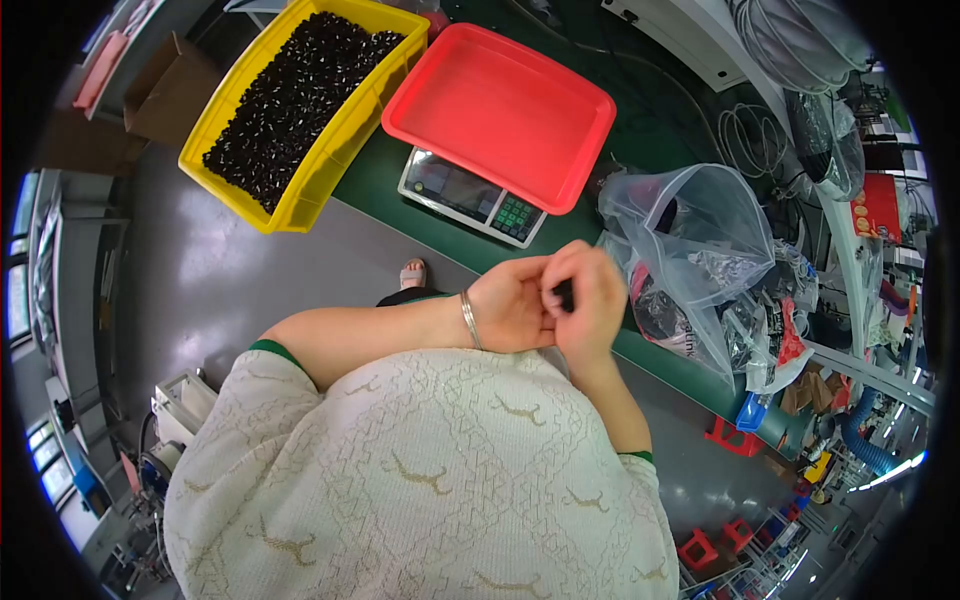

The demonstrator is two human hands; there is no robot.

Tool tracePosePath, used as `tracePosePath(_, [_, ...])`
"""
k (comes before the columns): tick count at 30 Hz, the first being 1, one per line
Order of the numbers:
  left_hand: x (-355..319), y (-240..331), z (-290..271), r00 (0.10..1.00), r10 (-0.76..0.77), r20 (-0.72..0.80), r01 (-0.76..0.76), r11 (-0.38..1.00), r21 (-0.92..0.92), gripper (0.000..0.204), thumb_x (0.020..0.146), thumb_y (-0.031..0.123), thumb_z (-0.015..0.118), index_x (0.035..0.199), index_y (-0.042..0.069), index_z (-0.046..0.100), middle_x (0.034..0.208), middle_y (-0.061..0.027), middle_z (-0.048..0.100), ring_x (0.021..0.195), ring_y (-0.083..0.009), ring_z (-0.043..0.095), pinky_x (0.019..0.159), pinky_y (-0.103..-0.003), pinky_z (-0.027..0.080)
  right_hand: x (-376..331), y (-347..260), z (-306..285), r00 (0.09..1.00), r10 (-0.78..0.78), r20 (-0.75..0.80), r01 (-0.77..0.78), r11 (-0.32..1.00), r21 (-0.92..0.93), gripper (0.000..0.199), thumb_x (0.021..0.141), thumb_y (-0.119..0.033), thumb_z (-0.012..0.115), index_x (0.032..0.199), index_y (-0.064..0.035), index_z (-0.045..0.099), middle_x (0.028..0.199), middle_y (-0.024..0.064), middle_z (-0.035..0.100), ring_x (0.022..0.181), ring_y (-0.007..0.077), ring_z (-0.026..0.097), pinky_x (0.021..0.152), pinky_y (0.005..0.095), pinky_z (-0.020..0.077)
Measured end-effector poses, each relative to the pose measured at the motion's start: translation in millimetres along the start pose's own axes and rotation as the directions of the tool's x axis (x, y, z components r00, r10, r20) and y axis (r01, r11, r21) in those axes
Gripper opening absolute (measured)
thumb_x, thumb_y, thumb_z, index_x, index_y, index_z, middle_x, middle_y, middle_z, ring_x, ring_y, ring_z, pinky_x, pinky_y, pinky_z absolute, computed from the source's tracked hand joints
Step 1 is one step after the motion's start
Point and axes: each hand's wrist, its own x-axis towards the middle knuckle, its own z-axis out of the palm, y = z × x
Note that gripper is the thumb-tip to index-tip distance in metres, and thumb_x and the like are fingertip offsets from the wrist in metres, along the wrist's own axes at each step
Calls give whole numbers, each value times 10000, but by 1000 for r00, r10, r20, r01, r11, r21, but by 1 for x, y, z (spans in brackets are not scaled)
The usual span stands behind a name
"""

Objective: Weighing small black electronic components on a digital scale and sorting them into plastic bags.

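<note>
My left hand is held palm up, with a silver bangle at its wrist. Its palm looks bare, and its fingers run partly behind my right hand. The right hand is closed and slightly blurred. A small black piece shows between its fingers, too small to make out in detail. Both hands meet in front of my body, over the near edge of the green table. Just beyond them is a weighing scale with a shallow red tray on its top.
A yellow bin full of small black pieces with silvery bits sits at the table's left. To the right, a clear plastic bag stands open beside other bagged items. Cables lie farther back. Red stools are on the floor at right.
</note>
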Motion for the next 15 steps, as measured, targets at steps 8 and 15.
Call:
tracePosePath(8, [3,-17,55,796,138,-589,-39,983,177,357,980,261,366,1215,30,503,1343,-160,482,1262,-272,445,1049,-387,375,-3,5,-3,788,-329,520,553,749,-365,83,759,-114,654,776,-40,620,895,128,576,773,233,565,627,327,430])
tracePosePath(15, [4,-15,60,802,197,-564,-64,967,246,373,975,266,379,1246,31,480,1324,-161,490,1255,-272,447,1043,-407,378,0,0,-5,633,-371,680,719,609,-336,135,741,-76,659,875,-69,678,999,130,595,807,256,593,684,349,457])
